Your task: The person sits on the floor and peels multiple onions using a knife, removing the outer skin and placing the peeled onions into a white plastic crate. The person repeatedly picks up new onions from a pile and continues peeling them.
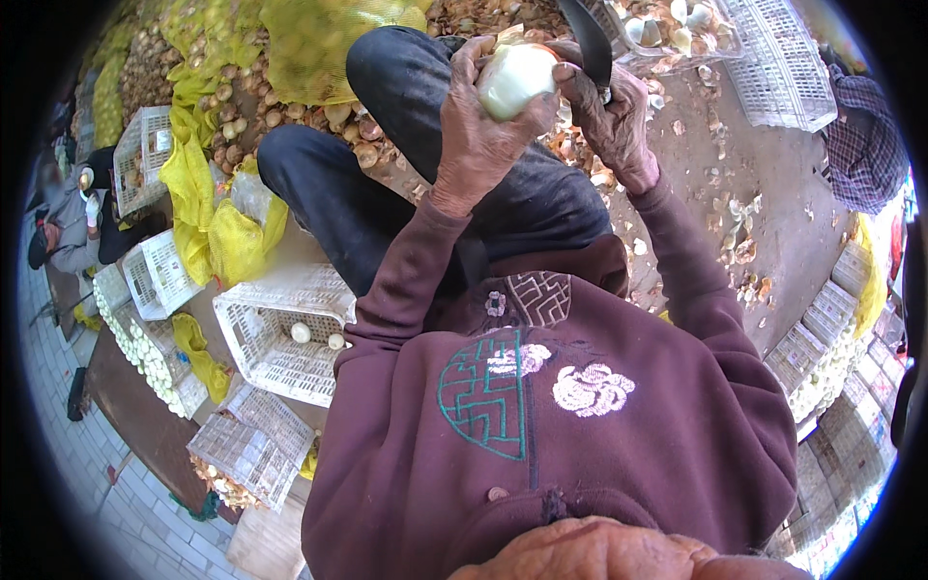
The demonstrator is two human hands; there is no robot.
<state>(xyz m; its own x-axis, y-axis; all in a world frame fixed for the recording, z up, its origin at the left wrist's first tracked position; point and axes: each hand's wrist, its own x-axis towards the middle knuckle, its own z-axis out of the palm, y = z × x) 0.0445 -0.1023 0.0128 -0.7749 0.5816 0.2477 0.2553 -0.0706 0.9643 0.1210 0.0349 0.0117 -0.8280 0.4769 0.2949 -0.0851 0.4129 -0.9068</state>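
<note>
My left hand [488,155] is wrapped round a large onion [517,80], pale and mostly peeled, with a strip of reddish-brown skin near its top. Closed on a knife, my right hand [616,121] sits at the onion's right side, its thumb touching or very near the onion. The knife [589,39] has a dark, curved blade that points up and away from me; its handle is mostly hidden in my fingers. Both hands are held above my bent knees.
A white plastic crate [280,372] at my left holds two peeled onions [302,333]. Unpeeled onions [232,126] and yellow mesh sacks [319,43] lie beyond my knees. More crates [778,63] stand at both sides. Skins [739,227] litter the floor. A co-worker [72,227] is at far left.
</note>
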